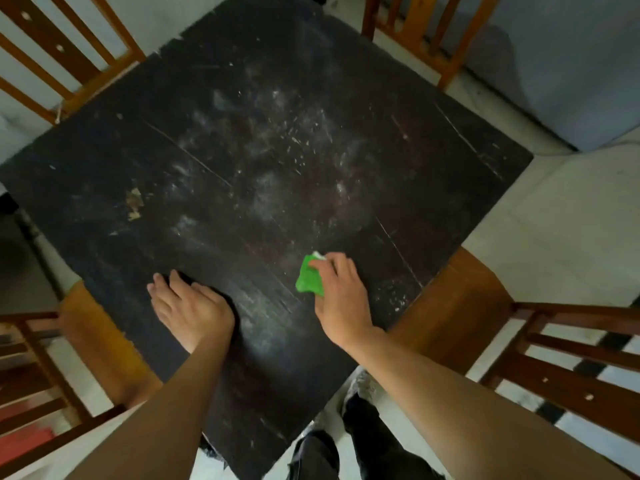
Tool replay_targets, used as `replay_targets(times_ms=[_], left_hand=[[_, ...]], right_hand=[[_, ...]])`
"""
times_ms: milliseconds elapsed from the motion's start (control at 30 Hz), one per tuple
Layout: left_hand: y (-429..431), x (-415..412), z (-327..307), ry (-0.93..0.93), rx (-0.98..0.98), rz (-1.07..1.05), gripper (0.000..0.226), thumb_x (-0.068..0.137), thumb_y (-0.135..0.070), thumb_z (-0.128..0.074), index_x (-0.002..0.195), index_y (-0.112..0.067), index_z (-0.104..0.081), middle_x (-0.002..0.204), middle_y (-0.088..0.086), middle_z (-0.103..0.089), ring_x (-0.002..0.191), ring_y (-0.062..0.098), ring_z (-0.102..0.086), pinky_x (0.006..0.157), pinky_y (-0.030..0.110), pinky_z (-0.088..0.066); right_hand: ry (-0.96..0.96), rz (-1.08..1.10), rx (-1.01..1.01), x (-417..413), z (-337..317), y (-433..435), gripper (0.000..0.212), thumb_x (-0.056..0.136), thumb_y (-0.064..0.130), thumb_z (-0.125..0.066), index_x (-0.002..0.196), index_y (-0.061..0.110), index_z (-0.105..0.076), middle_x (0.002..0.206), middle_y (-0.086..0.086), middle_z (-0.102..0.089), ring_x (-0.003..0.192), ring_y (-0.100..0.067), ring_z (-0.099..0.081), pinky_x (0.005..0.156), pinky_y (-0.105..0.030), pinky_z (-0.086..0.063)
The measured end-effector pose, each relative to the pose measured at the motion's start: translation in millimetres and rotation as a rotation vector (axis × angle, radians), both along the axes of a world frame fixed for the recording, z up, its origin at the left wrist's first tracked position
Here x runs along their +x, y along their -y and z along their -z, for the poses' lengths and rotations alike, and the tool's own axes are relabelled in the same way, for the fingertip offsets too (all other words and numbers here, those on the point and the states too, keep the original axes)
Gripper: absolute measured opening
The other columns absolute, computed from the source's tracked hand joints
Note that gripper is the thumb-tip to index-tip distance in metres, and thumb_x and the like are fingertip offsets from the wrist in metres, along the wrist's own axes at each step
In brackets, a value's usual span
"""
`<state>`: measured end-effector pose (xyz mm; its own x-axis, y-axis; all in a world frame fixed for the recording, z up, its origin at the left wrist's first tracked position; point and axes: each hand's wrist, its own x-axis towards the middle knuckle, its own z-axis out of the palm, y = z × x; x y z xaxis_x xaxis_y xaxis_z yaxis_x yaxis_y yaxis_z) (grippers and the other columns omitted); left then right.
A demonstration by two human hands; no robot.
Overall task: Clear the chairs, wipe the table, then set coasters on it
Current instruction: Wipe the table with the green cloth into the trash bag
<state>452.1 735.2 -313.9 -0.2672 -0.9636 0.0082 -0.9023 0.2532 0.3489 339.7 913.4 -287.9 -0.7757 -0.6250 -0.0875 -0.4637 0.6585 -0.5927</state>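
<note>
A square dark wooden table (242,161) fills the view, turned corner-on toward me, its middle covered in pale dust and scratches. My right hand (341,296) grips a folded green cloth (308,280) and holds it against the tabletop near the table's near right side. My left hand (188,306) lies flat on the near part of the tabletop, fingers straight and holding nothing. No coasters are in view.
Wooden chairs stand around the table: one at far left (65,53), one at far right (419,32), one at near right (491,323), one at near left (69,358). A grey-blue sofa (571,64) sits beyond. My dark trouser legs (363,441) stand at the near corner.
</note>
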Motion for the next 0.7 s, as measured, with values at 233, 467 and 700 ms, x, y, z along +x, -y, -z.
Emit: replay_targets(times_ms=[233, 467, 700], left_hand=[[-0.3, -4.2, -1.5, 0.022, -0.009, -0.010, 0.046, 0.097, -0.010, -0.040, 0.140, 0.004, -0.039, 0.153, 0.025, -0.030, 0.146, 0.039, -0.019, 0.118, 0.049, -0.015], [0.1, -4.3, 1.0, 0.056, -0.002, -0.011, 0.047, 0.096, -0.013, -0.038, 0.141, 0.001, -0.038, 0.154, 0.023, -0.028, 0.146, 0.038, -0.018, 0.118, 0.051, -0.016], [0.1, -5.2, -2.4, 0.060, 0.015, -0.012, 0.048, 0.097, -0.015, -0.037, 0.142, 0.001, -0.038, 0.155, 0.023, -0.028, 0.146, 0.038, -0.018, 0.118, 0.052, -0.016]], right_hand=[[-0.041, 0.494, 0.050, -171.9, -17.9, -60.2, 0.041, 0.084, 0.003, -0.065, 0.124, 0.009, -0.061, 0.121, -0.019, -0.056, 0.111, -0.037, -0.055, 0.098, -0.037, -0.041], [-0.182, 0.407, 0.166, -136.1, 7.3, -6.0, 0.052, 0.078, -0.001, -0.063, 0.129, 0.003, -0.054, 0.126, -0.021, -0.050, 0.111, -0.038, -0.049, 0.095, -0.039, -0.042], [0.090, -0.136, -0.118, -39.1, -1.1, 59.1, 0.059, 0.069, -0.006, -0.072, 0.126, 0.008, -0.062, 0.116, -0.013, -0.056, 0.103, -0.032, -0.054, 0.093, -0.040, -0.047]])
